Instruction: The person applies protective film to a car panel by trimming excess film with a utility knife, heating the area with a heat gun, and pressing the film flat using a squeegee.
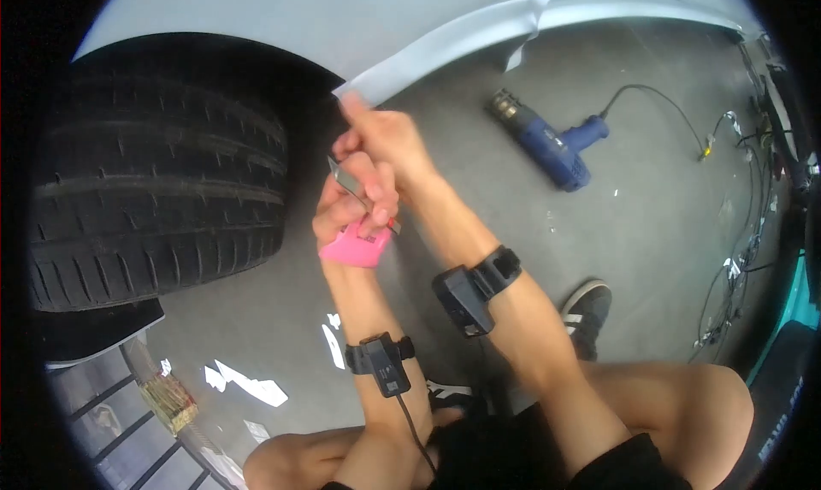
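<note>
Fingers (380, 192) of our left hand (349, 201) are curled round a silver utility knife (345, 179), its pointed end towards eleven o'clock, with a pink squeegee (355, 249) tucked against the palm side. Clasping both tools together probably keeps them close while leaving our right hand (389, 144) free of either. That hand, partly curled, reaches just past the left, a fingertip at the end of the pale film (419, 67) along the lower edge of the vehicle body panel (368, 15). We cannot tell whether it pinches the film or merely presses on it; being without a tool presumably helps us feel the edge.

At nine o'clock from our hands stands the tyre (162, 178), so we work in the narrow space beside the wheel arch. A blue heat gun (547, 144) lies on the floor (513, 233) at three o'clock, within reach; its nozzle faces ten o'clock, perhaps to keep the hot end away from our legs. At two o'clock a loose strip (520, 52) hangs from the panel's edge, and white scraps (256, 387) lie at seven o'clock, likely offcuts dropped out of the way.
</note>
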`<action>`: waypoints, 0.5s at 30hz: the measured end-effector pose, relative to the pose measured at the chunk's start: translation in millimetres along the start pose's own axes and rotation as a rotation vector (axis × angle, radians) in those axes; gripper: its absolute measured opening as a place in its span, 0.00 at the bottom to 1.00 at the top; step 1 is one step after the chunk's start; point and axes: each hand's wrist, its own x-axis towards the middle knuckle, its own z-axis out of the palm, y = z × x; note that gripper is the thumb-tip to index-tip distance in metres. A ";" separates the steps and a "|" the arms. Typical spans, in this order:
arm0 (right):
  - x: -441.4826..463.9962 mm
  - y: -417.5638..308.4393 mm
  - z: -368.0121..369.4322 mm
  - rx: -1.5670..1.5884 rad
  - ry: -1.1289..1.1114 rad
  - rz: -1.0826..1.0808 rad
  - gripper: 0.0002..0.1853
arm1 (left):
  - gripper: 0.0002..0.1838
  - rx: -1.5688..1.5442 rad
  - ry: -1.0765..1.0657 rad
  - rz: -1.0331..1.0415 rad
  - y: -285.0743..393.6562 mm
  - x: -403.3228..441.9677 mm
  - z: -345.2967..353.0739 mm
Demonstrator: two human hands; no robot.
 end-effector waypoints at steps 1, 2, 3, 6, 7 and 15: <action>2.9 -2.2 -13.0 0.240 0.071 0.066 0.37 | 0.12 0.014 -0.007 0.004 3.5 2.2 1.6; 4.7 -8.1 -35.1 0.478 0.140 0.143 0.38 | 0.13 0.028 -0.005 0.009 7.3 1.5 3.9; 16.4 -8.2 -59.4 0.500 0.146 0.086 0.39 | 0.13 0.001 -0.023 0.020 8.1 2.2 10.4; 50.4 -25.7 -97.3 0.389 0.146 0.090 0.38 | 0.13 0.065 0.005 0.002 6.6 -7.9 15.8; 52.8 -25.2 -95.0 0.389 0.139 0.093 0.38 | 0.13 0.071 0.011 -0.018 5.5 -11.9 14.8; 52.5 -20.2 -73.8 0.563 0.074 0.304 0.39 | 0.13 0.077 0.080 -0.130 -7.0 -11.2 22.5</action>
